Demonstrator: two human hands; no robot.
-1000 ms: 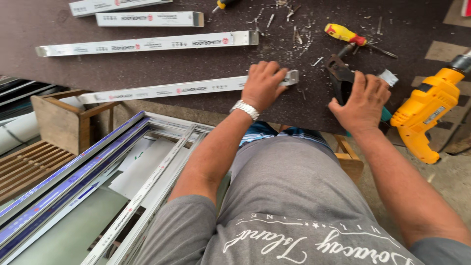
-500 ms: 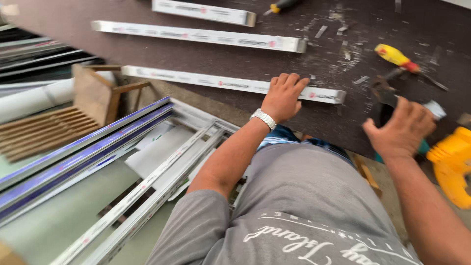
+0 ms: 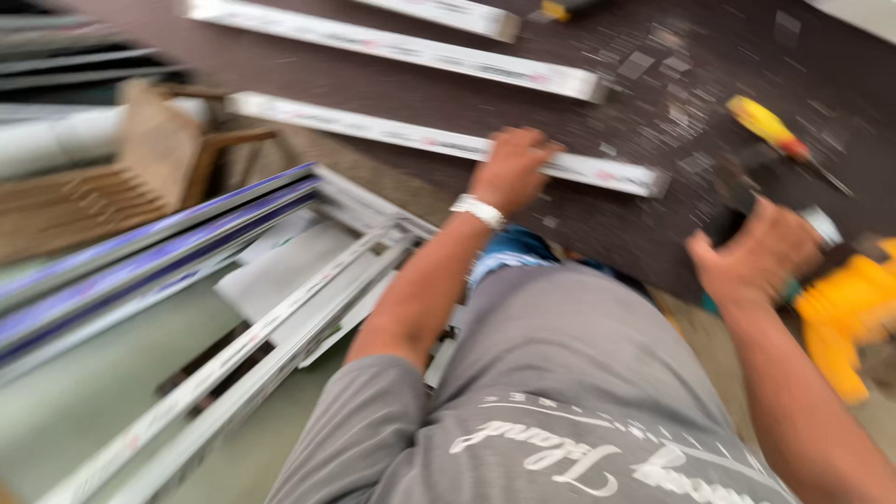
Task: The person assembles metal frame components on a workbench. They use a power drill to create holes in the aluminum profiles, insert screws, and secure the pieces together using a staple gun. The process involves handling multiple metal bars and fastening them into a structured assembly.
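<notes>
Head view: left hand [image 3: 511, 170] presses, fingers curled, on a white profile strip [image 3: 439, 142] on the dark workbench [image 3: 392, 89]; right hand [image 3: 758, 254] grips a dark tool [image 3: 730, 222] beside the yellow drill [image 3: 845, 313].

two more white strips [image 3: 401, 47] lie further back on the dark table [image 3: 373, 89], with a yellow screwdriver [image 3: 770, 129] among the scraps. window frames [image 3: 177, 308] lean off to the left, next to a wooden crate [image 3: 159, 149].

Grey short-sleeved shirt [image 3: 579, 373] – white script lettering; white wristband [image 3: 478, 211] (left wrist); blue trousers.
</notes>
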